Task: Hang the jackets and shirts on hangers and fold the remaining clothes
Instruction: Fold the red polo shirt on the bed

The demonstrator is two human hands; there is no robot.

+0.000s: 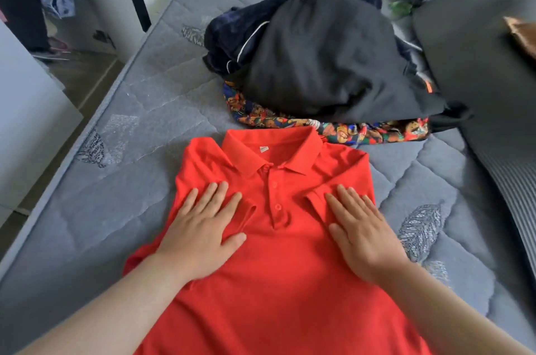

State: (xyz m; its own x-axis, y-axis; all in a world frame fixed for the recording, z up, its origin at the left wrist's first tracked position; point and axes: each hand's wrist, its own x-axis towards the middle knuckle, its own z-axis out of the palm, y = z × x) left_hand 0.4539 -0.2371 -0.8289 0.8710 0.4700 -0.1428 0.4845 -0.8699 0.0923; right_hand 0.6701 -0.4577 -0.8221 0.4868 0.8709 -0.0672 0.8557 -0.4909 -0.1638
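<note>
Spread front-up at six o'clock on the grey quilted mattress [145, 111]: red short-sleeved polo shirt [278, 282] (both sleeves folded inward). Pressed flat on its chest, fingers straight: left hand [203, 235], right hand [365, 238].

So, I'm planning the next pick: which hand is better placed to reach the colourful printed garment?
Probably right: the right hand, flat on the red polo shirt, lies nearer the exposed colourful printed garment than the left hand.

A bedroom at home: quilted mattress [162, 111] (bare), clothes heap [324, 59].
</note>
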